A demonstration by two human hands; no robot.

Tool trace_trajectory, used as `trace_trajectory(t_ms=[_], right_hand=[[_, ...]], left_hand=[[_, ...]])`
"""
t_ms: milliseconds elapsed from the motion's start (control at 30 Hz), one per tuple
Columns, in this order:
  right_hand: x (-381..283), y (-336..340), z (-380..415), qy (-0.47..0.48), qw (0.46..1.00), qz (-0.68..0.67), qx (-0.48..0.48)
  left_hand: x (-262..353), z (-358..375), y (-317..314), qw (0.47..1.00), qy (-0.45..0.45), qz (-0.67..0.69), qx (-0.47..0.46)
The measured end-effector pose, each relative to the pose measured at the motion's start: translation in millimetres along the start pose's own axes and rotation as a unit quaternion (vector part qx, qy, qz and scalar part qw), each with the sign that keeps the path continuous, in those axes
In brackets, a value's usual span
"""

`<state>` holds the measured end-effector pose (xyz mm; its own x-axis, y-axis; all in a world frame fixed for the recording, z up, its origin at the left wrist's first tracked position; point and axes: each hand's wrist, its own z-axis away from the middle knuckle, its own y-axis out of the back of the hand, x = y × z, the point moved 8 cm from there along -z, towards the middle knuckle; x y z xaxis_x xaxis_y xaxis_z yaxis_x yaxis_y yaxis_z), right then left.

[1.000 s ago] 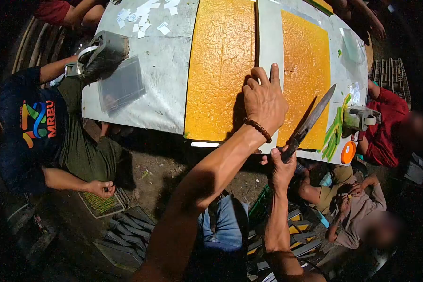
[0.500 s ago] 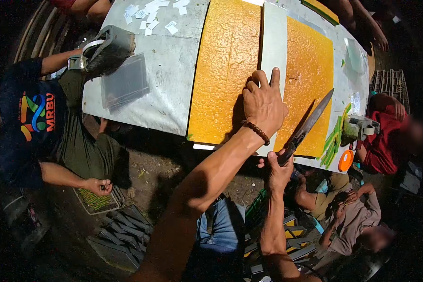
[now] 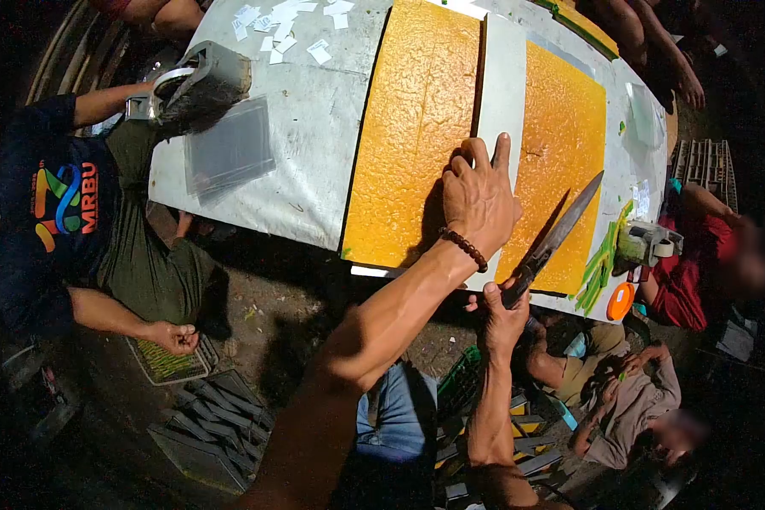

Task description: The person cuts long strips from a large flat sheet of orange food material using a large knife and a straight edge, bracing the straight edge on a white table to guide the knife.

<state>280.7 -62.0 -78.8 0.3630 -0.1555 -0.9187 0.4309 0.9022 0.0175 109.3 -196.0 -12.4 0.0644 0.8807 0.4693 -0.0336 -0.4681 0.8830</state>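
Observation:
My left hand [image 3: 480, 200], with a beaded bracelet on the wrist, presses down on a long white strip [image 3: 503, 76]. Its index finger is stretched along the strip and the other fingers are bent apart. Under and beside the strip lies a glossy yellow sheet, its wider part [image 3: 412, 136] on the left and a narrower part [image 3: 561, 144] on the right. My right hand [image 3: 503, 319] is closed round the dark handle of a long knife [image 3: 561, 229]. The blade points up and right, over the right yellow part. What lies under my left palm is hidden.
Tape dispensers [image 3: 204, 85] stand at the table's left and right. Clear plastic sheets [image 3: 229, 144], white labels [image 3: 285, 25], green strips [image 3: 602, 263] and an orange lid [image 3: 620, 301] lie on the table [image 3: 314, 144]. Co-workers sit around; a crate [image 3: 170, 361] is on the floor.
The view has shifted slightly, so the table appears a little lower and to the right. My left hand stays pressed on the white strip and my right hand keeps the knife.

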Motion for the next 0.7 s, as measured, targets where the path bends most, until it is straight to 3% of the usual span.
trace_trajectory(t_ms=[700], right_hand=[[-2.0, 1.7, 2.3, -0.022, 1.0, 0.018, 0.007]], left_hand=[[-5.2, -9.1, -2.6, 0.999, -0.002, 0.03, -0.022]])
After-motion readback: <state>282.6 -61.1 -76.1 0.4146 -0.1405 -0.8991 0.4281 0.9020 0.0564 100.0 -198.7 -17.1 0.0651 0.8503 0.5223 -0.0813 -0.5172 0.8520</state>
